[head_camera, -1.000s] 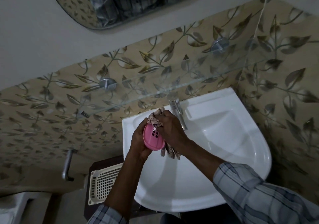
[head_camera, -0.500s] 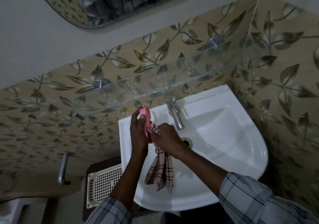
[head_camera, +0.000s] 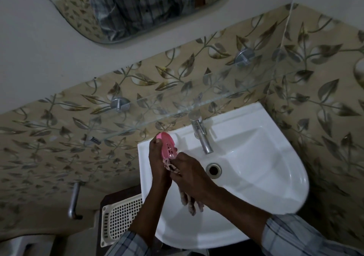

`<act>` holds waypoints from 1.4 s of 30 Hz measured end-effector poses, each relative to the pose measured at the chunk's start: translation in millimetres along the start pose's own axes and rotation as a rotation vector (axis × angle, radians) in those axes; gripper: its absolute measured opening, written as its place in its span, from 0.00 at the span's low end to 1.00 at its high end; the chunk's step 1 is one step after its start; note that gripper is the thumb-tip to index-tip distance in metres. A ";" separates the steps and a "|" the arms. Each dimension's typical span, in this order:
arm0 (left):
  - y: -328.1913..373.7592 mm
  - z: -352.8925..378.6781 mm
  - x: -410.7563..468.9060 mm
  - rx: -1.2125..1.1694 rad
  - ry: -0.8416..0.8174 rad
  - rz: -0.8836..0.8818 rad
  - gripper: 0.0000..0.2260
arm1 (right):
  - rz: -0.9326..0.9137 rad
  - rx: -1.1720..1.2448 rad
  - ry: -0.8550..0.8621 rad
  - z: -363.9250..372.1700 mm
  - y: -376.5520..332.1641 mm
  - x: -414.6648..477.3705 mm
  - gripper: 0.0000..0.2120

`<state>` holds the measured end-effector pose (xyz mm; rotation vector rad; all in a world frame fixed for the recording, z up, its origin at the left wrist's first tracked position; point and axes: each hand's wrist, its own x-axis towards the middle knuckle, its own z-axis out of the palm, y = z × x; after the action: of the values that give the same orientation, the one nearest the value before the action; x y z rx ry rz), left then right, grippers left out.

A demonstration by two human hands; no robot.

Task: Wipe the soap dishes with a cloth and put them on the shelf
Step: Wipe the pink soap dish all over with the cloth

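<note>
My left hand (head_camera: 158,161) holds a pink oval soap dish (head_camera: 167,146) with small drain holes, tilted on edge over the left rim of the white sink (head_camera: 275,177). Pressed against the dish's lower end is my right hand (head_camera: 190,172), gripping a checked cloth (head_camera: 189,202) whose loose end hangs below the hand and looks blurred. A clear glass shelf (head_camera: 197,106) on two metal pegs runs along the tiled wall just above the sink, with nothing visible on it.
A chrome tap (head_camera: 201,135) rises at the sink's back, right of the dish, with the drain (head_camera: 213,169) below it. A cream perforated plastic tray (head_camera: 120,220) lies low at the left. A metal handle (head_camera: 73,202) sticks out of the wall. A mirror (head_camera: 149,7) hangs above.
The dish has turned from edge-on so its holed face shows. My right hand with the cloth has slid to the dish's lower end, and the hanging cloth is bunched and moving.
</note>
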<state>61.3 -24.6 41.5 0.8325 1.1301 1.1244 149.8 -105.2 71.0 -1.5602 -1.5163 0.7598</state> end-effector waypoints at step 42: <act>12.6 -10.5 0.3 -0.416 -0.051 -0.130 0.29 | 0.534 0.290 0.230 -57.8 13.4 14.6 0.12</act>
<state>48.0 -21.4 50.5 0.4545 0.8535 1.1685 207.6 -98.2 89.4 -1.7710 -0.7830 1.0031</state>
